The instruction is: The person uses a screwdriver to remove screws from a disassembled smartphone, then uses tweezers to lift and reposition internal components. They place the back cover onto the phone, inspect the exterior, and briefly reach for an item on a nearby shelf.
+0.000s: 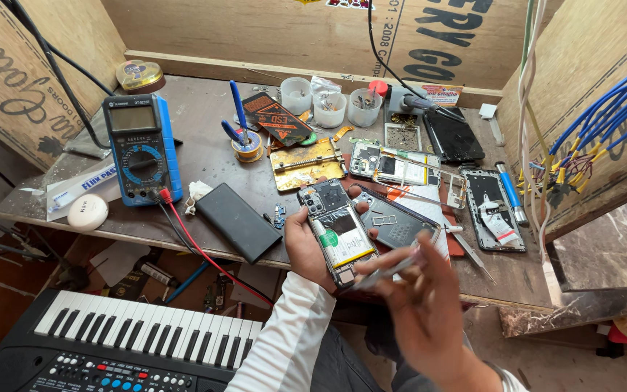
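An opened phone, its back cover off so the battery and circuit board show, sits upright in the left hand just over the front edge of the bench. The left fingers wrap around the phone's edges, the thumb on its near side and the fingertips showing past its far side. The right hand hovers just in front of the phone, blurred, with its fingers pinched on a thin metal tool whose tip points at the lower end of the phone.

Just beside the phone on its right lies a dark phone back cover on a red mat, and farther right a second stripped phone frame with a blue pen-like tool next to it. Behind the phone lie a gold-coloured metal plate and another opened phone. To the left of the phone rests a black flat power bank, and beyond that a blue multimeter with red and black leads. At the back of the bench stand three small white cups. Below the bench, left of the phone, is a black keyboard with white keys.
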